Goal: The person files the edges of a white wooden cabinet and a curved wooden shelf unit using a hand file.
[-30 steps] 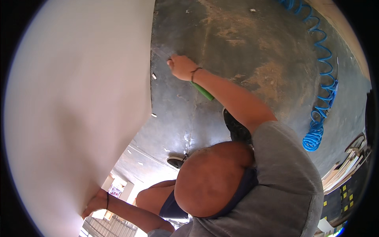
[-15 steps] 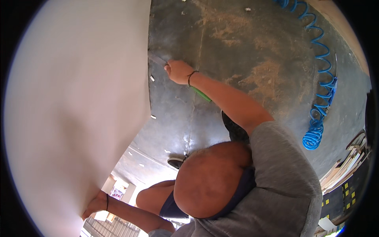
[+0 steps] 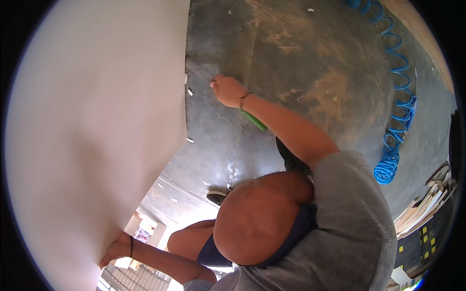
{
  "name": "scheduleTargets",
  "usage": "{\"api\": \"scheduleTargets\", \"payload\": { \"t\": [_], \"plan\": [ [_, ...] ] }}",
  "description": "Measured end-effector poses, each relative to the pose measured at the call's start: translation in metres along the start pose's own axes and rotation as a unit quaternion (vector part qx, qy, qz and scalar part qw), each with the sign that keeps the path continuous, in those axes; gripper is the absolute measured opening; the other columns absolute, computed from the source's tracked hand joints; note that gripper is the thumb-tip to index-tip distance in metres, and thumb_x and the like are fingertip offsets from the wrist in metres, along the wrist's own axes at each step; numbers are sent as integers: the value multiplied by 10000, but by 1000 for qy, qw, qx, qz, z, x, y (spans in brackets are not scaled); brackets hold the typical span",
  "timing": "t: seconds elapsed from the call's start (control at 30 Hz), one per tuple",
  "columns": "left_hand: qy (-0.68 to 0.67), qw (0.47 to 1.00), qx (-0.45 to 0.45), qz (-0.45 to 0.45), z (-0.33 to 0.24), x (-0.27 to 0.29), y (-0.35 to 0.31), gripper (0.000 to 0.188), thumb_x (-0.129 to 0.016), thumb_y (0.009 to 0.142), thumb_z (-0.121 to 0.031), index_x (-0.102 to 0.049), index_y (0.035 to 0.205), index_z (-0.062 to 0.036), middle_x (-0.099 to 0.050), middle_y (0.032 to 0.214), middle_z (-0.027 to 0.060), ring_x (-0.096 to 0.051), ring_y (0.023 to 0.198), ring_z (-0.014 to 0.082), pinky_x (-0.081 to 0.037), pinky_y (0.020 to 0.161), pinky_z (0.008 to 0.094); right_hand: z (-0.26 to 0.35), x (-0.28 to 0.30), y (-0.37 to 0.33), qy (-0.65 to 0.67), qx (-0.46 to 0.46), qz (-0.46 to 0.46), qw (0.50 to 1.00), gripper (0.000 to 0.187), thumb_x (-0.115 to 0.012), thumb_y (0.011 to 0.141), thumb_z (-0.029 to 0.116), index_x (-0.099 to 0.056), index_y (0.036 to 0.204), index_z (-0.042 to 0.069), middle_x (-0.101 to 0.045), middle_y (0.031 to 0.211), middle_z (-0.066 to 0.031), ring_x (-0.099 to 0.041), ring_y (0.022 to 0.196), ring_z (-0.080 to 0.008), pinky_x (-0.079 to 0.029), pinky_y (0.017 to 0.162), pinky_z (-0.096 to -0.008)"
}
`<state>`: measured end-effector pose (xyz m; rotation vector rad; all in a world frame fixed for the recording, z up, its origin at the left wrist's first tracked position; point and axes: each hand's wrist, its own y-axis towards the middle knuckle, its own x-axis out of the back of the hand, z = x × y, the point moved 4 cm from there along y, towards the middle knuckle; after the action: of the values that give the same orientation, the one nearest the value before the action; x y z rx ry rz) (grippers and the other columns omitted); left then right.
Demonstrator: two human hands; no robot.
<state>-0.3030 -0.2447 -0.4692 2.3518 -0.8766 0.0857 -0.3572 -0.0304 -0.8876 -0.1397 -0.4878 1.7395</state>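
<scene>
A large smooth off-white panel point(image 3: 107, 97) fills the left side, its edge running down the middle left. At the panel's lower edge, my left hand point(image 3: 116, 250) holds on, with the fingertips partly hidden. My right hand point(image 3: 228, 91) is closed round a tool with a green handle point(image 3: 254, 120), whose end sticks out behind the wrist. From the fist, a flat greyish blade point(image 3: 200, 72), smeared by motion, reaches left toward the panel's edge. The blade's exact kind is too blurred to make out.
Small white scraps point(image 3: 190, 91) are scattered on the grey, dusty floor point(image 3: 291, 63) along the panel. A coiled blue hose point(image 3: 387, 169) lies at the right. Boards point(image 3: 427, 208) are stacked at the far right. My shoe point(image 3: 217, 197) shows below the panel's edge.
My right hand has moved slightly right, drawing the green-handled tool away from the panel's edge. The left hand stays nearly in place on the panel.
</scene>
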Motion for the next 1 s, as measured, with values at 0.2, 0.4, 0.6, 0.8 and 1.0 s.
{"api": "scheduleTargets", "payload": {
  "t": [0.2,0.4,0.6,0.8,1.0],
  "plan": [
    [-2,1000,0,29,10,10,6,1063,-137,642,-879,-251,1390,-133,-236,1431,138,-182,1320,383,-111,1050,610,3,-5,-2,6,-28,6,1000,267,-425,899,225,-520,924,-23,-599,781,-252,-585,765,-411,-437,693,-485],
    [3,1000,-4,-2,-3,-4,-5,1071,-158,632,-886,-263,1385,-132,-240,1430,134,-197,1313,380,-110,1050,609,0,0,-3,11,4,17,1000,265,-430,898,233,-514,923,-17,-601,785,-243,-585,766,-409,-434,692,-487],
    [0,1000,-4,16,-1,-10,-7,1066,-179,636,-881,-268,1384,-125,-252,1422,138,-204,1307,386,-120,1046,611,6,-10,-7,9,-22,47,999,272,-430,889,226,-533,927,-22,-609,841,-249,-586,821,-417,-453,738,-484],
    [11,1000,-2,20,1,6,2,1076,-164,633,-883,-260,1386,-121,-246,1424,144,-210,1303,391,-129,1043,613,-1,-10,-12,9,-4,30,999,269,-420,903,227,-506,917,-28,-604,790,-248,-588,770,-413,-449,697,-484],
    [19,999,-10,33,5,12,8,1075,-136,636,-884,-253,1390,-128,-237,1432,134,-208,1304,392,-125,1048,606,14,-13,-15,39,-40,61,997,258,-418,907,216,-500,902,-28,-600,754,-250,-592,738,-406,-448,676,-484]
  ]
}}
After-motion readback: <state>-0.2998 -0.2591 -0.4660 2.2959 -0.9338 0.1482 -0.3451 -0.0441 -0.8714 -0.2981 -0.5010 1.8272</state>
